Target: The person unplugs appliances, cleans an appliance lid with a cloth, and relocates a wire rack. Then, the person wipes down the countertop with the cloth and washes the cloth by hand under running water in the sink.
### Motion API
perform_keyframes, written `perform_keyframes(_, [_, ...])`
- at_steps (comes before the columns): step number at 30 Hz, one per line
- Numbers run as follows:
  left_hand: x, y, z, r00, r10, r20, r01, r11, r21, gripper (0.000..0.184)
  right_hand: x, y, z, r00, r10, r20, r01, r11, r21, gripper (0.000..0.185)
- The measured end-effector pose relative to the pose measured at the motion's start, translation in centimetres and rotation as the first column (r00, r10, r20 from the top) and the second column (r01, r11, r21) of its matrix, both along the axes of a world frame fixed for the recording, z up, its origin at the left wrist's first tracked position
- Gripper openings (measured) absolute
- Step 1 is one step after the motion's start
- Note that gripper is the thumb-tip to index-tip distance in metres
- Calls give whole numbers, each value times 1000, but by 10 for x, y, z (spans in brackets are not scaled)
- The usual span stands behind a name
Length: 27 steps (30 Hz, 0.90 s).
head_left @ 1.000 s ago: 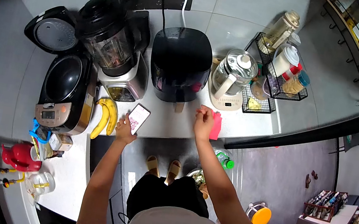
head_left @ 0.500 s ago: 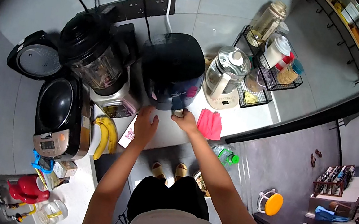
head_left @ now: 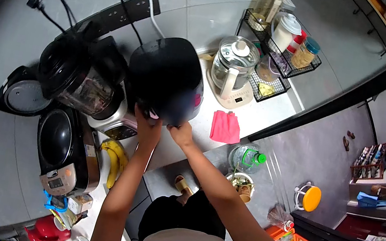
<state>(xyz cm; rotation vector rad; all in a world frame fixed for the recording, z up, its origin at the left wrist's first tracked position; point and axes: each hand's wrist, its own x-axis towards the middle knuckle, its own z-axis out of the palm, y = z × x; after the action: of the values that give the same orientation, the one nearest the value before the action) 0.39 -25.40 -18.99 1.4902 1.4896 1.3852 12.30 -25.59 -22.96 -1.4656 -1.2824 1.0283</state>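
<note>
A black air fryer (head_left: 163, 71) stands on the counter, its glossy lower front blurred. My left hand (head_left: 147, 127) grips the front left of it, fingers partly hidden against the dark body. At the lower front, right of centre, my right hand (head_left: 180, 134) is closed on the air fryer with curled fingers; the exact part it holds is hard to make out. To the left is a blender (head_left: 85, 86) with a black lid. A glass kettle (head_left: 232, 71) on a beige base and a folded pink cloth (head_left: 226, 127) lie to the right.
An open rice cooker (head_left: 57, 140) and bananas (head_left: 115, 161) are at the left. Wire racks (head_left: 285, 67) with jars stand at the back right. A green-capped bottle (head_left: 248, 156), a bin (head_left: 239, 184) and a yellow stool (head_left: 311, 198) are below the counter.
The air fryer has come closer to my body relative to the kettle. My left hand has moved from beside its front onto it. The whole view has shifted and turned slightly.
</note>
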Motion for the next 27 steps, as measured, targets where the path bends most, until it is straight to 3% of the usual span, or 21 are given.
perform_keyframes(1, [2, -7, 8, 1000, 5, -24, -6, 1000, -11, 85, 1, -1, -2, 998, 47, -49, -47, 999, 1, 24])
perform_keyframes(2, [8, -11, 11, 975, 15, 224, 2, 997, -75, 86, 4, -1, -4, 998, 56, 22, -52, 988, -148, 23])
perform_keyframes(5, [0, -19, -3, 975, -8, 220, 16, 999, -33, 87, 5, -6, -5, 995, 96, 11, -95, 994, -58, 19])
perform_keyframes(6, [0, -22, 8, 995, -21, 92, 30, 995, -100, 88, 11, -12, 26, 997, 77, -7, -77, 995, -59, 18])
perform_keyframes(9, [7, -22, 14, 992, 28, 121, -12, 991, -136, 87, 17, -4, 17, 989, 140, 55, -132, 983, -129, 20])
perform_keyframes(10, [7, -21, 7, 981, 9, 191, 9, 996, -93, 85, 19, -1, 17, 987, 153, 56, -147, 983, -107, 20])
perform_keyframes(13, [10, -23, 12, 993, 7, 116, 2, 997, -83, 83, 23, 9, 10, 982, 181, 48, -180, 983, -33, 22])
perform_keyframes(14, [11, -20, 10, 984, 37, 176, -14, 991, -133, 81, 23, 14, 2, 982, 186, 37, -186, 982, -7, 23])
perform_keyframes(18, [16, -21, 5, 990, 108, -87, -100, 991, 92, 71, 11, 19, -15, 998, 48, 42, -50, 998, 36, 26])
perform_keyframes(21, [40, -33, 42, 890, 291, -350, -182, 932, 312, 60, 20, 15, 5, 993, 111, -28, -111, 994, -6, 32])
perform_keyframes(24, [50, -37, 43, 945, 158, -285, -33, 917, 398, 46, 73, 6, 93, 907, 420, -34, -411, 864, -293, 38])
perform_keyframes(26, [59, -38, 46, 944, 69, -322, 64, 920, 386, 38, 83, 26, -21, 1000, -12, -25, 12, 1000, 24, 26])
perform_keyframes(27, [65, -37, 48, 940, 29, -341, 108, 920, 377, 35, 101, 24, -1, 967, -218, -134, 220, 976, -2, 18])
